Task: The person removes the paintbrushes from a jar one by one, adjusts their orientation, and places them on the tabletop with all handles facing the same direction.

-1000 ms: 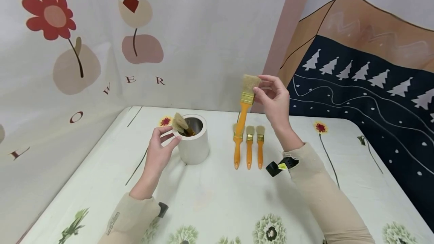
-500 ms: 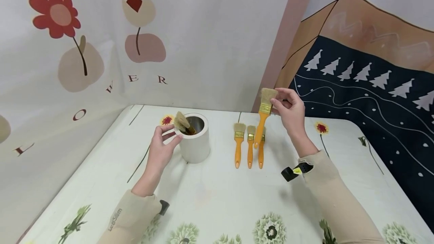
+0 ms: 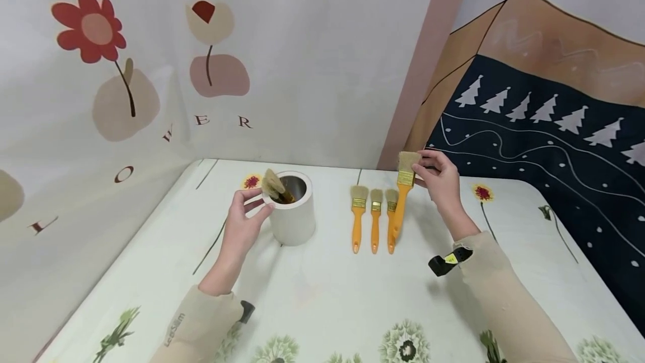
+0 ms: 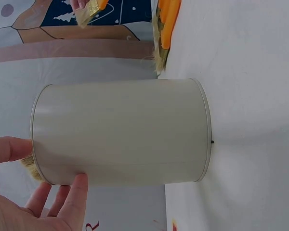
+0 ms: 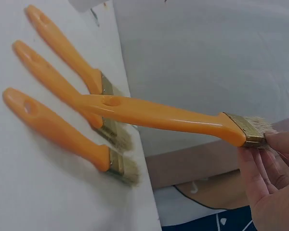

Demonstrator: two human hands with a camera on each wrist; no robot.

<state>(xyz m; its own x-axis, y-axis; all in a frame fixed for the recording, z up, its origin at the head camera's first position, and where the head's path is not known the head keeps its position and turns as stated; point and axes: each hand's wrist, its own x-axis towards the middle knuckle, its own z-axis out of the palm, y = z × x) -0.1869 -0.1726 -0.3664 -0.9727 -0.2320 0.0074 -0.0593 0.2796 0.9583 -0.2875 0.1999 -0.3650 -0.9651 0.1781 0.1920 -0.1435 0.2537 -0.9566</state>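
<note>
A white cylindrical can [image 3: 294, 223] stands upright on the table, its metal inside showing. Bristle heads of paintbrushes [image 3: 272, 185] lean on its near-left rim. My left hand [image 3: 242, 227] grips the can there; in the left wrist view the thumb is on the rim and fingertips [image 4: 79, 185] lie along the side. By the bristle end, my right hand [image 3: 440, 184] pinches an orange-handled paintbrush [image 5: 168, 115], handle pointing down. This brush overlaps the rightmost of three similar brushes lying side by side: a wider one [image 3: 357, 217] and two narrower ones [image 3: 375, 220].
A white cloth with printed flowers covers the table [image 3: 322, 307]. Behind it hangs a pale curtain [image 3: 302, 71] with flower prints, and a dark tree-patterned cloth [image 3: 544, 128] hangs at the right. Each wrist wears a black camera [image 3: 443, 265].
My right hand has moved right and down with the paintbrush, from above the lying brushes to the right end of their row. The left hand stays at the can.
</note>
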